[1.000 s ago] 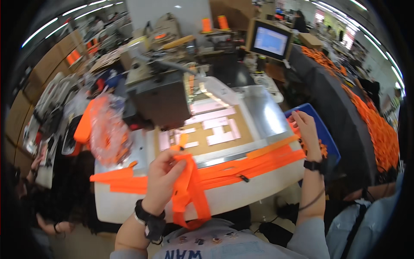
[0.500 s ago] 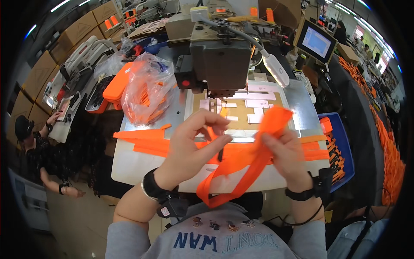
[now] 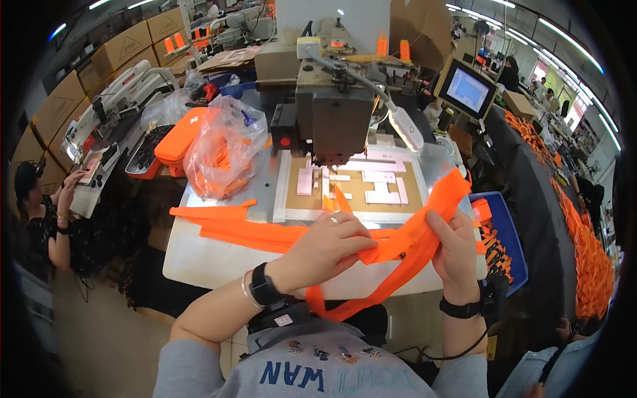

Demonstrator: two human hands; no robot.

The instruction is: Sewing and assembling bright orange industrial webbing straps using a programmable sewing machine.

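Observation:
A wide bright-orange fabric strap (image 3: 419,262) is stretched between my hands above the worktable's front part, its lower loop hanging over the edge close to my body. My right hand (image 3: 454,247) is closed round the strap at the right, thumb on top, with a folded end standing above it. My left hand (image 3: 332,244) reaches across and pinches the strap with its fingertips; a small dark spot shows on the fabric beside them. Behind the hands, a brown template board (image 3: 355,201) with pinkish-white pieces lies under the sewing machine head (image 3: 330,123).
More orange straps (image 3: 232,229) lie along the table's near side. A clear plastic bag (image 3: 229,149) of orange pieces stands at the left, beside an orange case (image 3: 178,139). A blue bin (image 3: 514,255) sits to the right. Another person (image 3: 46,219) works at far left.
My left hand has moved right and down, and its fingers now pinch the strap. The strap's folded end has shifted right with my right hand. The view has turned slightly.

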